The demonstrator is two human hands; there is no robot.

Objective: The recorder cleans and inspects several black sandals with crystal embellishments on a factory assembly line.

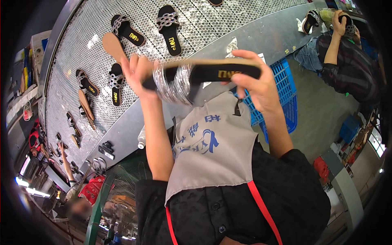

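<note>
Both hands grip one sandal (212, 72) above grey apron (212, 143). Left hand (136, 73) fingers curled shut round strap end, beside silver chain strap (173, 83). Right hand (257, 83) fingers and thumb pinch heel end. Beyond sandal: mesh belt (196, 24) carrying more sandals (168, 28). Blue crate (286, 98) right of apron. Another person (343, 61) far right of sandal.

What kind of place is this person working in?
Most likely a shoe factory's assembly line. Black sandals with silver chain straps lie spaced along a perforated metal conveyor, both hands hold another sandal, and a co-worker handles one further along.
</note>
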